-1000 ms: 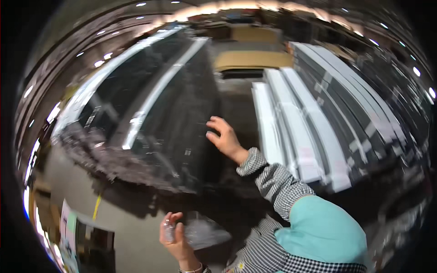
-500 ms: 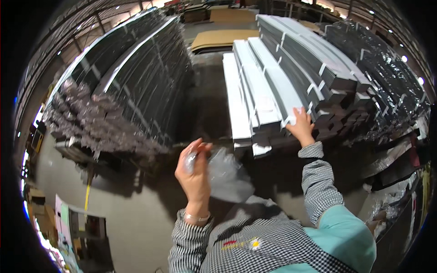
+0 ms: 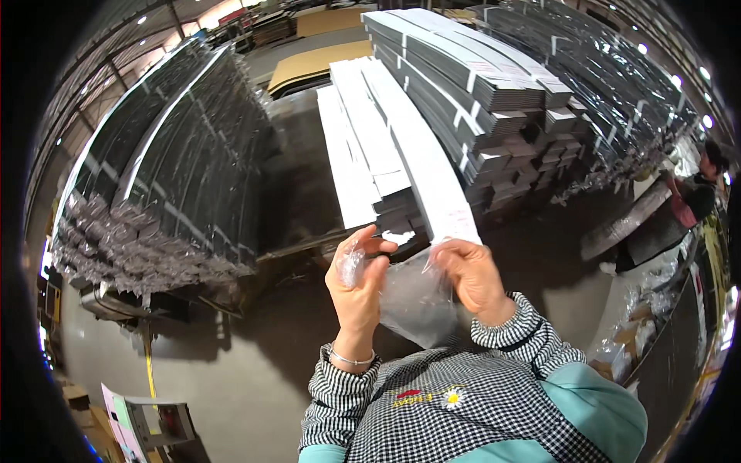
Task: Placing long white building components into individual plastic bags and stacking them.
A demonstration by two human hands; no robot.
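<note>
My left hand is closed on the bunched edge of a clear plastic bag, which hangs down in front of my apron. My right hand pinches the same bag's other side, so its mouth is stretched between both hands. Just beyond my fingers lies the near end of a long, white-topped bundle of strips, jutting out past its neighbours. To the left of it are shorter-reaching white-topped bundles. My right fingertips overlap the bundle's end; whether they touch it I cannot tell.
At left stand tall stacks of dark bundles wrapped in clear film. Higher banded stacks rise on the right, with film-wrapped ones behind. Brown sheets lie at the back. Another person is at the far right.
My right hand has left the bundle tops and come to the plastic bag, taking hold of its side. One long bundle now sticks out toward me. The view has shifted right.
</note>
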